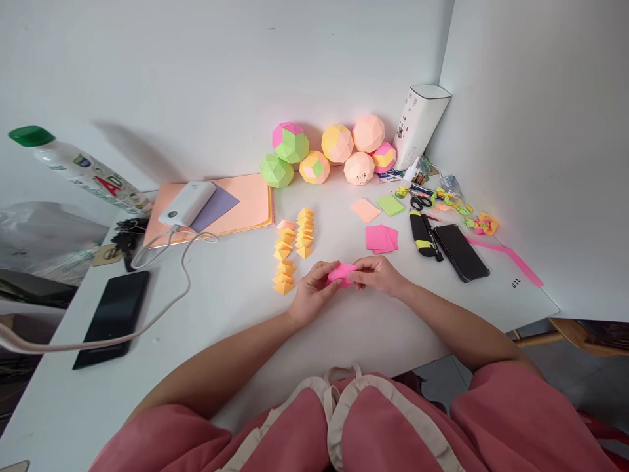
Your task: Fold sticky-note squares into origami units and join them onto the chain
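Note:
A pink piece of paper [339, 275] is held between both hands above the near middle of the white table. My left hand [314, 288] has its fingers closed on the paper's left side, with the thumb in front. My right hand [377, 274] pinches its right edge; some fingertips are hidden. Just beyond lies a small stack of pink paper squares [381, 238], with green squares [390, 204] and peach squares [365, 210] behind it. Folded orange paper units [304, 233] stand in two rows left of my hands.
Faceted paper balls [338, 143] sit along the wall. At right are scissors [420, 201], a glue bottle [403, 187], a cutter [421, 233] and a phone [462, 252]. At left lie a power bank [190, 202] on paper sheets [250, 196], a cable [184, 265] and a black device [113, 318].

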Demonstrator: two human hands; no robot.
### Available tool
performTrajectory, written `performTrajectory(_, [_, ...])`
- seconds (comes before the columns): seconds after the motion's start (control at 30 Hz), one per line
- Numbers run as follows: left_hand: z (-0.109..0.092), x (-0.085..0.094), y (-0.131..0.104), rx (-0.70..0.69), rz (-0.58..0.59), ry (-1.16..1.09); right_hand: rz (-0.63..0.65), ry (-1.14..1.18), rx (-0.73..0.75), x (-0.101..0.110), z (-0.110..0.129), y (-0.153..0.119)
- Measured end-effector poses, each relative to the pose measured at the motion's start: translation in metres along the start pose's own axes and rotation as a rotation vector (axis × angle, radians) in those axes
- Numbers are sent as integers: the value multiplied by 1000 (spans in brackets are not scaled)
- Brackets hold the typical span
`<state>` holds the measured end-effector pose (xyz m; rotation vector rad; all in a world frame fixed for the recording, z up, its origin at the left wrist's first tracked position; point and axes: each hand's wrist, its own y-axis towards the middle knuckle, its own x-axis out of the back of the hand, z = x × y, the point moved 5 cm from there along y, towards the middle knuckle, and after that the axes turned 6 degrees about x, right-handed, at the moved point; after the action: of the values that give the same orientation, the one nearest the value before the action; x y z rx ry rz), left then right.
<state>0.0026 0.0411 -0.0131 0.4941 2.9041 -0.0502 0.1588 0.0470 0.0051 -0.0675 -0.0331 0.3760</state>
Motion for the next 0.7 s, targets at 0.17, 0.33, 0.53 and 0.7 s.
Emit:
performTrajectory(0.17, [-1, -2, 1, 94, -3, -80, -13, -40, 37, -1, 2, -2])
performTrajectory(0.33, [-1, -2, 1, 121, -9, -77, -28, -37, 83, -1, 4, -2])
performTrajectory(0.53, [-2, -4, 0, 49, 25, 122, 18, -47, 101, -3, 5, -2])
performTrajectory(0.7, [-3, -7, -2, 18, 72, 324, -35, -105, 121, -2, 6, -4])
